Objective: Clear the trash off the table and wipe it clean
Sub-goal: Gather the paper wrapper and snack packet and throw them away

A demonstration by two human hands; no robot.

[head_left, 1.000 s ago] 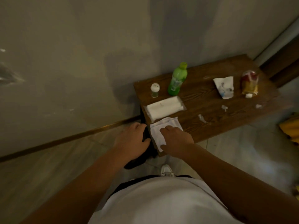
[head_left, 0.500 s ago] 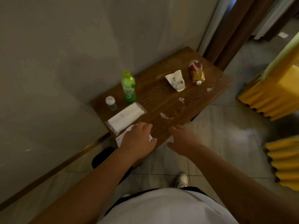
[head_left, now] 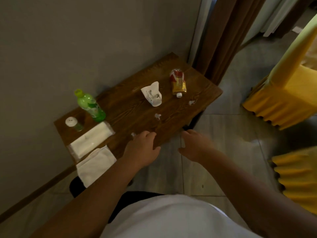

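Observation:
A small dark wooden table (head_left: 130, 107) stands against the wall. On it lie a white crumpled wrapper (head_left: 152, 94), a red and gold pouch (head_left: 178, 82) with a white cap, and small white scraps (head_left: 157, 116) (head_left: 191, 102) (head_left: 133, 134). A folded white cloth (head_left: 95, 164) hangs over the table's near left corner. My left hand (head_left: 142, 149) hovers over the front edge, fingers apart, close to the nearest scrap and holding nothing. My right hand (head_left: 197, 146) is open over the floor just off the front edge.
A green bottle (head_left: 90, 105), a small white-capped jar (head_left: 72, 124) and a pack of tissues (head_left: 91, 139) sit at the table's left end. Yellow-covered chairs (head_left: 283, 93) stand to the right. A brown curtain (head_left: 223, 36) hangs behind the table. A dark object (head_left: 77, 186) lies on the floor under the cloth.
Both hands left the white cloth and moved right along the table's front edge. The view swung right, bringing the yellow chairs into sight.

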